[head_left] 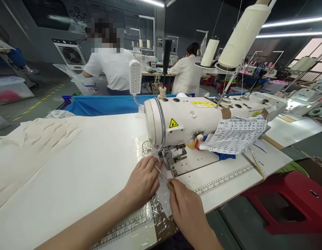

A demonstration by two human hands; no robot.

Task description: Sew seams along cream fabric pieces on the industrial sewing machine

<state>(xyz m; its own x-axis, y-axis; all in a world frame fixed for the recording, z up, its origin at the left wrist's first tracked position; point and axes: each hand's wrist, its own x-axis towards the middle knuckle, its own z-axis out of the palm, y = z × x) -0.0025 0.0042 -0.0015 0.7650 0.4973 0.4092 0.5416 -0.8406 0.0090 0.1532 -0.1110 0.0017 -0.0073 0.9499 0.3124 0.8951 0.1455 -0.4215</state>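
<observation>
My right hand is closed round the short wooden handle of an awl, whose thin metal shaft points up and left toward my left fingertips. Under both hands lies a strip of thin white fabric, running from the sewing machine's needle area down to the table's front edge. My left hand, with bent fingers together, grips this fabric just left of the presser foot. The white sewing machine stands directly ahead. Its needle tip is too small to make out.
Cream fabric pieces lie at the table's left. A handwritten paper sheet is fixed to the machine's right side, near a tape measure. Thread cones stand above. A red stool is at right. Two people sit beyond a blue cloth trough.
</observation>
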